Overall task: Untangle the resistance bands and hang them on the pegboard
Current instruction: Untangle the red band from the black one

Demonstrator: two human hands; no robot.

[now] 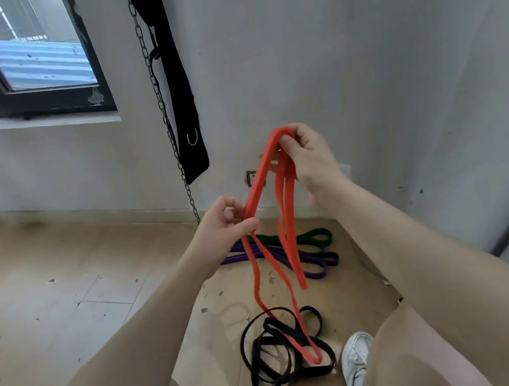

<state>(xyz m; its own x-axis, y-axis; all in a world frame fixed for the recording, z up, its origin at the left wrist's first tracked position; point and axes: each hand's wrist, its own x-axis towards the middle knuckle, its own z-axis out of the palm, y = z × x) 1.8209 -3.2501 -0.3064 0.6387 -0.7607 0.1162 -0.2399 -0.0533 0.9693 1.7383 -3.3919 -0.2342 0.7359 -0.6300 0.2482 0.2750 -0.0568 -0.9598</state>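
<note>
Nearest: one white shoe (357,368) is seen at the bottom edge, just beside a tangle of black bands (284,351) on the wooden floor (43,298); how many bands are in that tangle cannot be told. The low loop of one red band (256,281) is dropped into the tangle.

Mid: the red band is pinched by the left hand (225,225), thumb and fingers curled round one strand. Higher up, its folded top is gripped by the right hand (309,156), fingers closed over the bend, several strands hanging below.

Behind the hands, on the floor by the wall: one purple band (320,264) and one green band (317,236), laid side by side and touching.

Far: one black strap (181,103) and one chain (158,100) are hung on the wall; one window (18,54) at upper left.
</note>
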